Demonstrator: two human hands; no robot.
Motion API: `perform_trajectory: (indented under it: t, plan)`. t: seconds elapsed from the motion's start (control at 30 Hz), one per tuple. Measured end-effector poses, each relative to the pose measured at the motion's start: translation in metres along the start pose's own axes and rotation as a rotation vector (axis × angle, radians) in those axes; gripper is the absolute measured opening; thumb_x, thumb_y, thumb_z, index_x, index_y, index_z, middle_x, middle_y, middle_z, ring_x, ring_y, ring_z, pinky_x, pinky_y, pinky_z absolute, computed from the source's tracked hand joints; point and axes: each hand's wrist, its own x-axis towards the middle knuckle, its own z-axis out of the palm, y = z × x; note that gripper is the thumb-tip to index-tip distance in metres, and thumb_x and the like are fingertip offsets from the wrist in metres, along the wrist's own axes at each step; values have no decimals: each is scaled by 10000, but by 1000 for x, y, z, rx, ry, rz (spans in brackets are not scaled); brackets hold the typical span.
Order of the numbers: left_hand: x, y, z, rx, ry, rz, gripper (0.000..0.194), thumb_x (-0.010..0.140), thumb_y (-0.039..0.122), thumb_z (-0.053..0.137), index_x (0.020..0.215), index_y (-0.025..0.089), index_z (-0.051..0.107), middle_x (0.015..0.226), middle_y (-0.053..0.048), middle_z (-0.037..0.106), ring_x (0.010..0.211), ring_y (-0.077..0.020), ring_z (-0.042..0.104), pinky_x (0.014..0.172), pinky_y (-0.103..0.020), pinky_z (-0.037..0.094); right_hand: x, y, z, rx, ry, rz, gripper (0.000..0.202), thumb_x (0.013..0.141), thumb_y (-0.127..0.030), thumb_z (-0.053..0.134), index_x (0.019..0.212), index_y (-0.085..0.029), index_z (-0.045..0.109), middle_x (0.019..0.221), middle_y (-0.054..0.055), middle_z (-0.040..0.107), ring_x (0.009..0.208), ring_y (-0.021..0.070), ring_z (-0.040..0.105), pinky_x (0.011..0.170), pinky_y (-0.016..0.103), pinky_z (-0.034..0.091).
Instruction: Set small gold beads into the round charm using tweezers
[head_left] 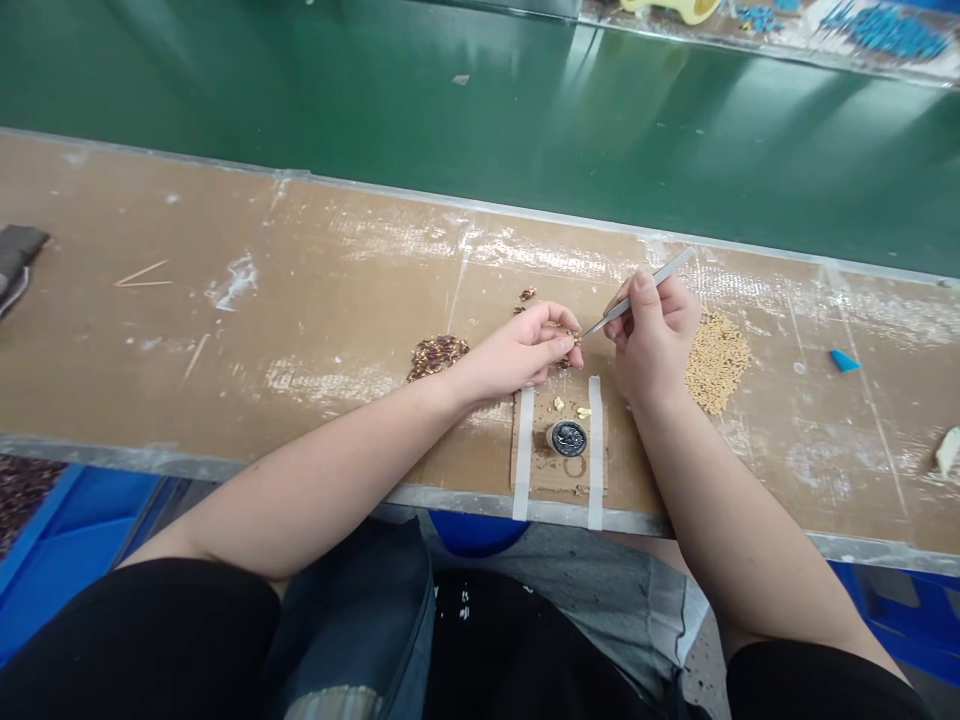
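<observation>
Silver metal, by its look, makes the thin tool point(671, 266), and in the head view your right hand point(656, 320) is closed around it like around a pen. Its point is down at the fingertips of your left hand point(541, 348), where thumb and fingers pinch a small piece point(576, 339); the exact shape of this piece I cannot tell. It is above the table point(322, 310), a little beyond the card point(544, 478).

The piece is probably very light and stiff, and its tiny size can make it slip away, so it seems best to hold it by its edge, with gentle pressure. The tool looks rigid and smooth; the middle of the handle is a good place for your fingers.

Now I count: one tool, one cup point(568, 438) with dark paste, one card, two strips of tape point(523, 455), two pale crumbs point(559, 404) near the cup. There are two big piles, one brown and gold pile point(439, 357) and one yellow pile point(718, 360); their grains are too many to count. I see also three thin sticks point(146, 272) and one blue piece point(844, 360).
</observation>
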Motion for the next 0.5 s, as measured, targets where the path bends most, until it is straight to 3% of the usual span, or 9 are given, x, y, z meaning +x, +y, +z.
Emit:
perform_trajectory:
  t: [0.17,0.5]
  plan:
    - [-1,2,2,-29,-3,24,205,1102,24,473,1029,215,483,778,67,684,393,-6,355,439,-225,241,-3,-9,4,31,66,-77,499,1054,-711,605,804,-279,617,609,-29,548,460,119,489,452,319,380]
    - [0,-4,3,-27,16,110,209,1096,36,490,996,219,466,836,55,682,459,-8,387,472,-199,300,-10,-28,15,-8,191,-157,510,1072,-668,599,750,-276,547,589,-39,529,461,117,456,438,327,318]
